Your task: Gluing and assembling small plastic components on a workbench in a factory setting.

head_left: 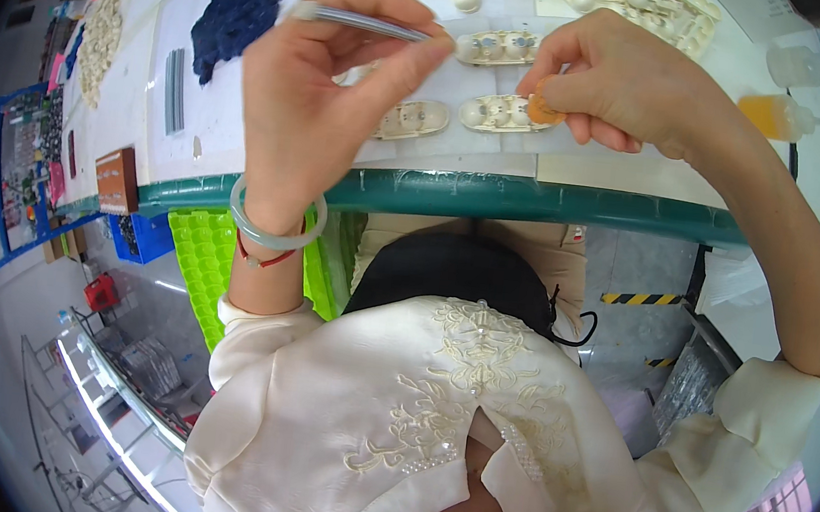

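Left hand clamps a grey rod, right hand pinches an orange lump beside a cream piece, which could skid if pushed unevenly.

Bare tabletop beside the green edge offered passage; cream oval pieces obstructed the gap between left hand and right hand.

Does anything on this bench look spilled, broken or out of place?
Nothing looks clearly spilled or broken. The dark blue heap left of the left hand looks untidy, bunched up beside neatly aligned grey rods. The orange bottle at right seems tilted, but the fisheye view bends things there, so I can't tell.
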The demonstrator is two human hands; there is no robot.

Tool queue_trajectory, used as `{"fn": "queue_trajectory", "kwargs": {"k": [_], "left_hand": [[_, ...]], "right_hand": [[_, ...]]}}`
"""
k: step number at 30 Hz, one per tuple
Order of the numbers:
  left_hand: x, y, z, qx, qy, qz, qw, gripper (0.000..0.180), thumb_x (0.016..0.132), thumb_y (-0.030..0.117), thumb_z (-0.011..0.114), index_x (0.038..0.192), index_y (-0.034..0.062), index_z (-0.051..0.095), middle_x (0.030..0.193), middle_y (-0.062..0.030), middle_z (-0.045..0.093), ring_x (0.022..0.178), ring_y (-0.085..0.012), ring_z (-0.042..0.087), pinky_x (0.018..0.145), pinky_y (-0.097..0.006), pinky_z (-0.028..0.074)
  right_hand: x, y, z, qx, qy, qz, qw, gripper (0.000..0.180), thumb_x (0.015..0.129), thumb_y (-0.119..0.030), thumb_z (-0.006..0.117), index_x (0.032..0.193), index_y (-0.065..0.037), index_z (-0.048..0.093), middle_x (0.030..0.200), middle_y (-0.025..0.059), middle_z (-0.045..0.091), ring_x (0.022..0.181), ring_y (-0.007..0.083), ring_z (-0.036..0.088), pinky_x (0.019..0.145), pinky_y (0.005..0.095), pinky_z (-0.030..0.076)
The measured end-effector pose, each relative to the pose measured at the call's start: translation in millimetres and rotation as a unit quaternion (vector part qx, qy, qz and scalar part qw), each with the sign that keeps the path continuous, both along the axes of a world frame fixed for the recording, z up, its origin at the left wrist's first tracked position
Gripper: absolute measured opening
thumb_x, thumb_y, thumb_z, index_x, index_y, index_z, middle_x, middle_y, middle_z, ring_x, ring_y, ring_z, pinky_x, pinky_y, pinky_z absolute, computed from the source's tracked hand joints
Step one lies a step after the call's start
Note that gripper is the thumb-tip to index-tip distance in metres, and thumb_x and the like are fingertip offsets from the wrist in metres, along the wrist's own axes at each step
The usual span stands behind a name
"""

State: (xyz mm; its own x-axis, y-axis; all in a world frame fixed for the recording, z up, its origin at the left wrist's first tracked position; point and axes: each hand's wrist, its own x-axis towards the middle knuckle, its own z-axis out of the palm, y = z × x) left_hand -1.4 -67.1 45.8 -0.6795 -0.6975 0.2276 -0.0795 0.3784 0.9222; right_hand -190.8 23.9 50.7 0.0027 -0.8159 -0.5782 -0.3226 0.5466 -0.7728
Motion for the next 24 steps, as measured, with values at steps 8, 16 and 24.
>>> {"fn": "queue_trajectory", "kwargs": {"k": [8,16,24], "left_hand": [[5.2,16.4,-9.9,0.013,-0.153,-0.051,0.987,0.018,0.080,0.000,0.065,0.097,-0.0024,0.059,0.091,-0.0059,0.063,0.082,-0.0121,0.063,0.073,-0.023,0.052],[4.4,15.1,-18.0,-0.015,-0.124,-0.058,0.990,0.016,0.080,0.001,0.065,0.094,-0.0022,0.059,0.087,-0.0055,0.065,0.079,-0.0090,0.062,0.069,-0.020,0.050],[-3.0,18.3,-11.8,-0.002,-0.082,-0.061,0.995,0.014,0.078,-0.002,0.066,0.090,-0.0032,0.059,0.088,-0.0060,0.065,0.079,-0.0096,0.062,0.071,-0.021,0.050]], "right_hand": [[-5.3,-8.9,6.6,0.049,-0.005,0.005,0.999,0.013,0.076,-0.011,0.059,0.078,0.001,0.063,0.056,0.0036,0.055,0.040,0.0059,0.044,0.037,0.0214,0.032],[-5.6,-8.0,6.3,0.053,0.001,0.008,0.999,0.013,0.076,-0.009,0.059,0.082,0.001,0.064,0.055,0.0033,0.054,0.038,0.0052,0.044,0.036,0.0205,0.031],[-4.1,-4.6,2.5,0.036,-0.009,-0.014,0.999,0.012,0.075,-0.011,0.059,0.078,0.000,0.063,0.054,0.0024,0.054,0.038,0.0052,0.044,0.036,0.0207,0.031]]}}
